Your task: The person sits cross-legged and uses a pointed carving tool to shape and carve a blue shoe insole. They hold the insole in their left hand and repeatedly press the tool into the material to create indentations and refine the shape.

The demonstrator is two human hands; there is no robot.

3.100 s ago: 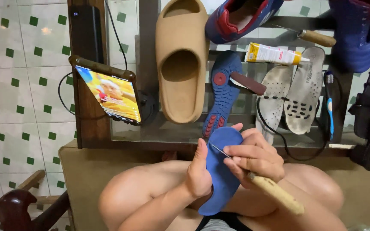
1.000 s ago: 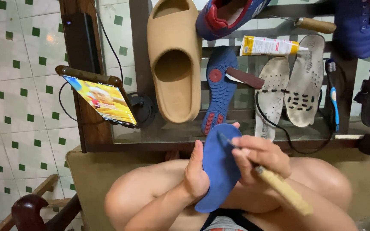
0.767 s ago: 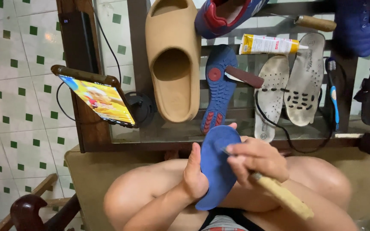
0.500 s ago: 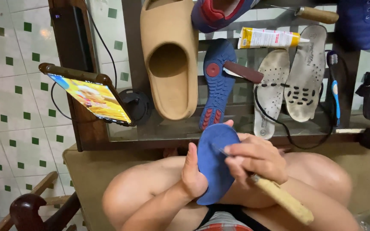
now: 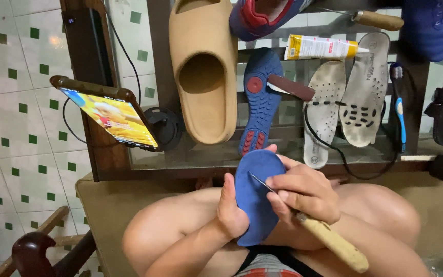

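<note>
My left hand (image 5: 232,208) grips the left edge of a blue shoe sole (image 5: 255,197), holding it upright over my bare knees. My right hand (image 5: 303,192) is closed around a tool with a pale wooden handle (image 5: 331,243). Its thin metal tip (image 5: 260,182) lies against the blue sole's face, pointing up and left. The fingers of my right hand rest on the sole's right edge.
A glass-topped table (image 5: 283,154) ahead carries a tan slide sandal (image 5: 203,72), a blue outsole (image 5: 260,100), two grey insoles (image 5: 344,97), a glue tube (image 5: 321,47), a toothbrush (image 5: 398,105) and a lit phone (image 5: 111,115) on a stand. A dark wooden chair (image 5: 37,251) stands at lower left.
The sole and both hands stay together on my lap. The tool tip has shifted slightly across the sole's face, and the view has drifted a little.
</note>
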